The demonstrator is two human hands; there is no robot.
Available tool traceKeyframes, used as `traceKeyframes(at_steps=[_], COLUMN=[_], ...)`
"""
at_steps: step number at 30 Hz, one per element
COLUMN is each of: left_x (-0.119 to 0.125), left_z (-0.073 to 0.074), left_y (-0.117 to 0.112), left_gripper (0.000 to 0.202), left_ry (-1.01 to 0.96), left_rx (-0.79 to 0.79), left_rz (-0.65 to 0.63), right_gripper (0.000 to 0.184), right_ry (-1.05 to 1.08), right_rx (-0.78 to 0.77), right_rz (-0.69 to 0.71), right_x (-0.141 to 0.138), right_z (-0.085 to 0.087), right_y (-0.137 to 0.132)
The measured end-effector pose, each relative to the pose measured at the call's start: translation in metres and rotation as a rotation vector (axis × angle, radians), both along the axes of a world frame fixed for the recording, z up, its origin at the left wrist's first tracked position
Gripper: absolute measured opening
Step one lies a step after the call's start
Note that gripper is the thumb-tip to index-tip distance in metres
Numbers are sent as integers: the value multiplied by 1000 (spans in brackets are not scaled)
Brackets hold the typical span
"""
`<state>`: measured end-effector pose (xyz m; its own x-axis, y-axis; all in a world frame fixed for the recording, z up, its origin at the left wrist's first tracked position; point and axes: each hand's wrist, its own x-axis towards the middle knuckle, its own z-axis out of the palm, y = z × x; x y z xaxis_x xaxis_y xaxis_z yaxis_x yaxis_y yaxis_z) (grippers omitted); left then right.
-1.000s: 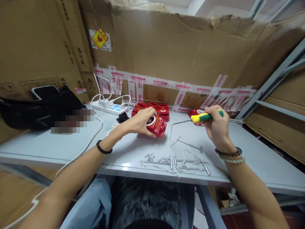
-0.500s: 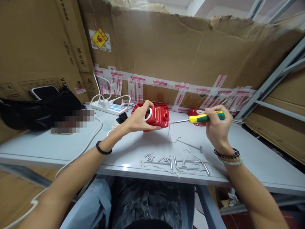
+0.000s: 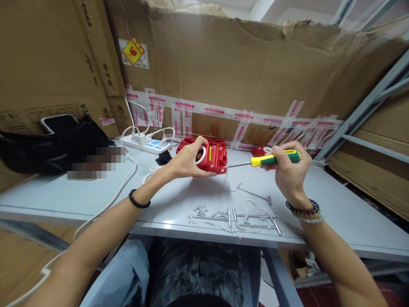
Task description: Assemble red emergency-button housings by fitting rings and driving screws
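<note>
My left hand [image 3: 188, 162] is wrapped round a red housing [image 3: 220, 157] with a white ring and a yellow label, holding it above the table. In my right hand [image 3: 292, 172] is a screwdriver [image 3: 271, 159] with a green and yellow handle. Its shaft points left, and the tip meets the lower right corner of the housing. From that corner a thin white string hangs down to a metal T-shaped rod [image 3: 255, 194] on the table. Behind my right hand, a second red housing [image 3: 258, 152] is partly hidden.
Several screws [image 3: 201, 210] and more T-shaped rods [image 3: 257, 226] with strings lie near the front edge of the white table [image 3: 179, 194]. A power strip [image 3: 153, 146] with white cables, a black bag [image 3: 57, 147] and a black object [image 3: 164, 157] are to the left. Cardboard [image 3: 223, 64] stands behind.
The screwdriver and my right hand have shifted slightly left, the handle turning a little. The held red housing has tilted very slightly. The loose parts on the table stay put.
</note>
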<state>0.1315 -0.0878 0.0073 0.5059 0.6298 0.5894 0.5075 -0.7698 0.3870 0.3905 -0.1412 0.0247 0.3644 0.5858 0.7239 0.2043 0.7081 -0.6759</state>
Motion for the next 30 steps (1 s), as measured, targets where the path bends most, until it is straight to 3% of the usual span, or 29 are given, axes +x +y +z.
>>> traceKeyframes(at_steps=[7,10,13,15,19,23,26,28,30], left_x=[1,0,-2,-3,-5,-5,-5,-5,-5], left_z=[-1,-1,-1,-1,-1,0,0,1,1], left_y=[1,1,3,4,4,3,4,4,5], left_gripper=[64,64,63,64,65,64,65,65,64], left_ry=[-44,-32,-28,-30,-36,-29,-21,-15,-8], left_rx=[10,-6,-14,-3,26,40,34,41,54], left_rz=[-9,1,-1,9,36,37,45,55,59], right_gripper=[14,15,30,29,19,33,14,23,23], right_ry=[-230,-279,-317,-332,-395,-581,-549,-511,-529], right_rx=[107,135,-1,-102,-165,-111,-108,-161,-240], right_rz=[-147,32,246,261,40,-186,-35,120,170], right_x=[-8,0,11,16,18,19,23,24,24], right_z=[1,2,5,7,9,6,7,9,11], right_y=[-11,-9,-4,-2,1,1,2,1,0])
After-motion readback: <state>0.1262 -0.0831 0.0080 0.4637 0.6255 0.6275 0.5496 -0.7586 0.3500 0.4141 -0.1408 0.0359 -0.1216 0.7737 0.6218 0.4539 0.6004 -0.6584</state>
